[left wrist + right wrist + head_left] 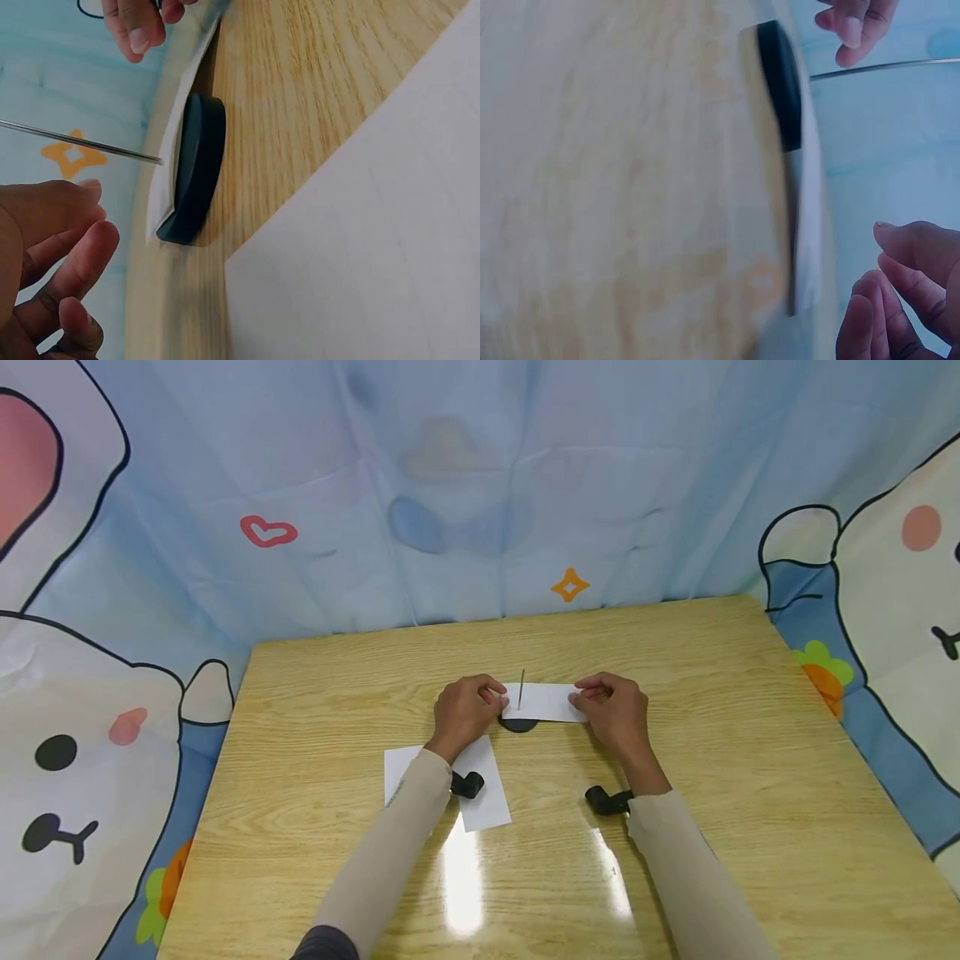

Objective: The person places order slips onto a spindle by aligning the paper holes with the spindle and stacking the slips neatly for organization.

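A slip of white paper (pixel 555 702) is run through by the thin metal rod (pixel 522 681) of a bill spike. It lies on the spike's round black base (pixel 518 725) and overhangs it to the right. The left hand (pixel 463 708) is at the slip's left end; in the left wrist view its bent fingers (pixel 88 259) stand apart from the paper with nothing between them. At the slip's other end is the right hand (pixel 617 712). Its loosely bent fingers (pixel 859 326) in the right wrist view are likewise off the paper (pixel 808 217).
More white paper lies under and beside the left forearm: one sheet (pixel 486 789) angled toward the front, another (pixel 397 768) partly behind the sleeve. The wooden table (pixel 337 710) ends at a printed blue curtain (pixel 465 543) at the back.
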The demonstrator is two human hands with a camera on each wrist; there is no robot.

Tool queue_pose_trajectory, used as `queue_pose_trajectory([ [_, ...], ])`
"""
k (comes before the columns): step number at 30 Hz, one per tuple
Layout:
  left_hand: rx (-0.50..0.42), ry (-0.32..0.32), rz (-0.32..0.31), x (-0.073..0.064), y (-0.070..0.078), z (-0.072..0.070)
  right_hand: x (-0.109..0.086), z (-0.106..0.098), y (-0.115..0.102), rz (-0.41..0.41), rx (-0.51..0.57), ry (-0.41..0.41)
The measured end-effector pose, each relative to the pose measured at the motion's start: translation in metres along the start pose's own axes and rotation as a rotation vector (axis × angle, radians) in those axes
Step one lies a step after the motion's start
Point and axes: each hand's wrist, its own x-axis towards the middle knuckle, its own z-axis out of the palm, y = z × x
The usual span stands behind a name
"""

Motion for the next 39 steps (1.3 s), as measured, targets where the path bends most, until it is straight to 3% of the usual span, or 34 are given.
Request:
queue_pose_trajectory([
  [11, -0.087, 0.023, 0.089, -0.011, 0.004, -0.016, -0.016, -0.010, -0.024, -0.092, 0.059, 0.077],
  [22, -0.103, -0.020, 0.125, -0.022, 0.010, -0.029, -0.039, -0.017, -0.053, -0.134, 0.121, 0.141],
  [29, -0.095, -0.054, 0.141, -0.028, 0.007, -0.036, -0.062, -0.012, -0.068, -0.116, 0.148, 0.143],
  [39, -0.092, -0.087, 0.177, -0.029, 0.005, -0.043, -0.088, 0.007, -0.074, -0.108, 0.168, 0.102],
])
